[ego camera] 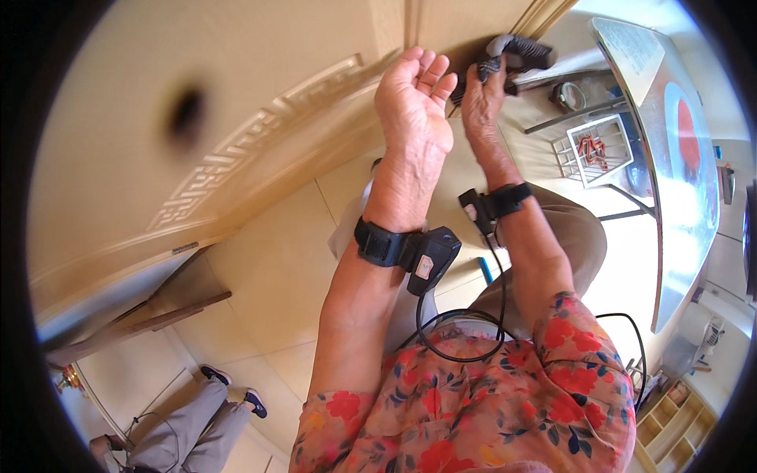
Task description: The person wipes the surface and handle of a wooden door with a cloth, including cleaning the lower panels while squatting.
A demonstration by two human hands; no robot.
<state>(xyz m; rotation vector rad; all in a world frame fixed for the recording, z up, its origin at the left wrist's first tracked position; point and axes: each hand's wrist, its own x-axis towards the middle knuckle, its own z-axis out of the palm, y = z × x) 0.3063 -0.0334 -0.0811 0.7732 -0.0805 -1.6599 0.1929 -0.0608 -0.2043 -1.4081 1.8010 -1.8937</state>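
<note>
My left hand (414,106) is raised with the palm towards me, beside a light wooden door or panel (284,53) with carved fretwork. Its fingers are slightly curled and apart, and nothing shows in the palm. Just to its right, my right hand (485,100) grips a bunched dark cloth (526,53) with pale stripes and a grey patch, near the panel's edge. The cloth's exact kind is unclear. Part of it passes behind my fingers. Black strapped devices sit on my left wrist (384,245) and right wrist (508,200), trailing a cable.
A shiny-topped table (668,177) stands at the right. Below it is a white wire rack (618,133) with red items. A compartmented wooden tray (674,425) lies lower right. Another person's grey-trousered legs (177,425) appear lower left, on the tiled floor (272,295).
</note>
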